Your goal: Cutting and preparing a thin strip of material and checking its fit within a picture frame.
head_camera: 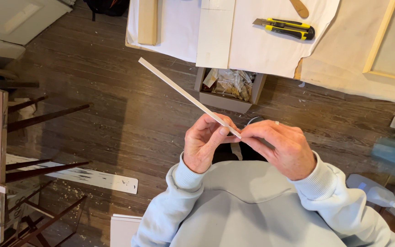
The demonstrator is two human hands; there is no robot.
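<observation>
**Both hands pinch the near end of a thin white strip**

The left hand [203, 145] and the right hand [282, 147] meet above the person's lap, fingertips together. Between them they grip the near end of a long, thin white strip [184, 93]. The left thumb and forefinger are closed on it, the other fingers curled in. The right hand's fingers are drawn together around the same end, with a ring showing on one finger. From the hands the strip runs up and to the left, tilted, its far end free in the air over the dark wooden floor [115, 105].

Just beyond the strip's middle, on the floor, stands a small open cardboard box [227, 101] with clear bags and scraps inside. Above the box lies a worktable edge covered in white paper [252, 45]. On that paper, well to the right of the strip's far end, rests a yellow and black utility knife [285, 28], and a flat wooden stick [299, 8] lies just above the knife. A pale wooden block [147, 20] sits on the paper directly above the strip's far end. To the right of the knife is a stretched canvas in a wooden frame [380, 39].

Left of the hands, well apart, a white metal ruler [92, 176] lies on the floor among wood shavings. A plastic squeeze bottle [373, 192] lies to the right of the right sleeve.
</observation>
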